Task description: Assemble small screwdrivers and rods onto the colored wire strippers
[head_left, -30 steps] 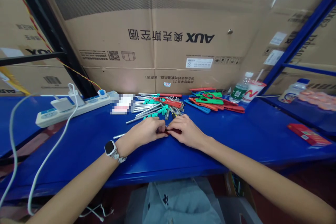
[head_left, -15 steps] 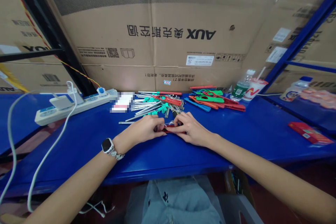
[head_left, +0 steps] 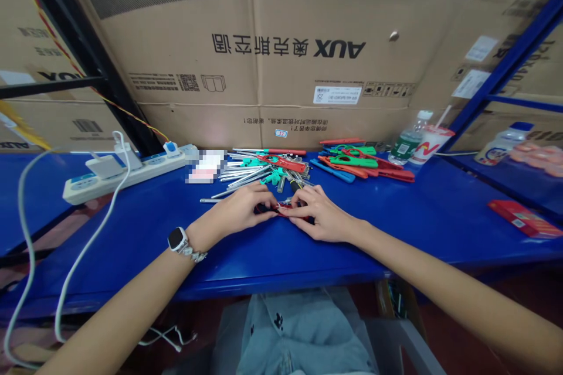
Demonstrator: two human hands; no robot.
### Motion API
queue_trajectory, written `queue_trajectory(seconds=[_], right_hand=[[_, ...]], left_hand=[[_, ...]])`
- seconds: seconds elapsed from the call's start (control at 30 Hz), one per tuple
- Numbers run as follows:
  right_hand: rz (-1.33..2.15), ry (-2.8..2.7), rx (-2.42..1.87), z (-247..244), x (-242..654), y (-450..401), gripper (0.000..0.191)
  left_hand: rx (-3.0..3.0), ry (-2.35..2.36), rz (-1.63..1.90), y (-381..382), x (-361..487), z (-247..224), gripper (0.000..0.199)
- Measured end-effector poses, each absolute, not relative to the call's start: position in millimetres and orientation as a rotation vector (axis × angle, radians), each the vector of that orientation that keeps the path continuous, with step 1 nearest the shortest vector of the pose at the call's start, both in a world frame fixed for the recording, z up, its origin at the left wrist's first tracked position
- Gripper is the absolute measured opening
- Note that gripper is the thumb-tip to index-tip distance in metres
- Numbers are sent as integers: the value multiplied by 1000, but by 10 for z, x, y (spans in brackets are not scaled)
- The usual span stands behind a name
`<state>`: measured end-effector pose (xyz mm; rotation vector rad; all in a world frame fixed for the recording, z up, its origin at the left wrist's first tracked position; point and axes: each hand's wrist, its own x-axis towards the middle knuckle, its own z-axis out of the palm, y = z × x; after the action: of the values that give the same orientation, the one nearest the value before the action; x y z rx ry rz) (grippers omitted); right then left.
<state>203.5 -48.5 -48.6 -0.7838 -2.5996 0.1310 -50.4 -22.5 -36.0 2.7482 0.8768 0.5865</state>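
Observation:
My left hand (head_left: 241,209) and my right hand (head_left: 325,215) meet over the blue tabletop (head_left: 352,261), fingers bent in a pinch. Between them is a red plastic casing (head_left: 284,207), perhaps half of a long-nosed lighter shell; the fingers cover most of it. Small parts near the fingertips are too small to make out. Just beyond the hands lies a heap of metal tubes (head_left: 240,174) with green plastic pieces (head_left: 277,176) and a red casing (head_left: 291,164) on top. A dark-handled tool (head_left: 295,186) shows behind my right fingers.
Green, orange, red and blue plastic casings (head_left: 354,161) lie at the back right. Beside them stand a water bottle (head_left: 403,145) and a paper cup (head_left: 430,144). A red box (head_left: 523,218) is further right. At left, a power strip (head_left: 83,187) trails a white cable (head_left: 94,240).
Both hands stay on the red casing with small finger shifts; my right fingers have opened a little around it. The view has moved slightly.

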Motion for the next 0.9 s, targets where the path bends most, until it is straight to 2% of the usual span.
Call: queue_trajectory(seconds=[0.23, 0.57, 0.9], right_hand=[[137, -2618, -812, -468, 2020, -502, 35], [161, -2560, -821, -485, 1973, -492, 32], [-80, -2658, -791, -510, 1972, -552, 36]], left_hand=[[2625, 855, 514, -207, -547, -312, 16], [2542, 950, 474, -216, -506, -300, 12], [2464, 906, 495, -207, -556, -331, 19]])
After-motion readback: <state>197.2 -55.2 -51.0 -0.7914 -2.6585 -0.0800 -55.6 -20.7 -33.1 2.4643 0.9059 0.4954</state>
